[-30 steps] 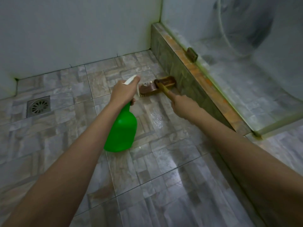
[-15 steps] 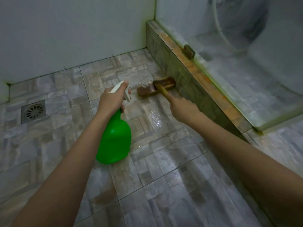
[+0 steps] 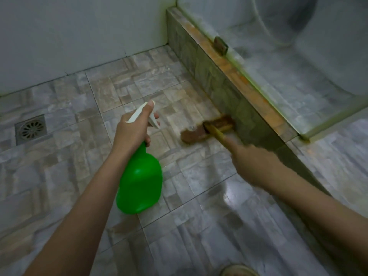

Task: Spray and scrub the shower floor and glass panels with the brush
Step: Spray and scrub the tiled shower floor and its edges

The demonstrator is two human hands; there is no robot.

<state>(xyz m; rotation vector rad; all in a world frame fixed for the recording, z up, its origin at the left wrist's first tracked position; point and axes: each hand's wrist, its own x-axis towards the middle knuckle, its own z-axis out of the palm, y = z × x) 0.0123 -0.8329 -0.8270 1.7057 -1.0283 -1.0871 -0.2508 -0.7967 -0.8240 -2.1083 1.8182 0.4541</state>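
While the left hand [image 3: 133,132] clenches the neck of the green spray bottle [image 3: 139,180], nozzle aimed away toward the curb [image 3: 219,90], the right hand [image 3: 253,166] wraps its fingers round the brush [image 3: 211,127] handle, which slants away from the person. The brush head lies crosswise on the floor [image 3: 199,176], touching the curb's base.

Left hand [image 3: 133,130], right hand [image 3: 253,165]: both extended forward, gripping.

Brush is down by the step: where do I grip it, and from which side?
The handle, from the near side, as the right hand holds it. The brush head sits on the floor close beside the step, so its right side is blocked; the handle slants back toward you and looks slim enough to wrap.
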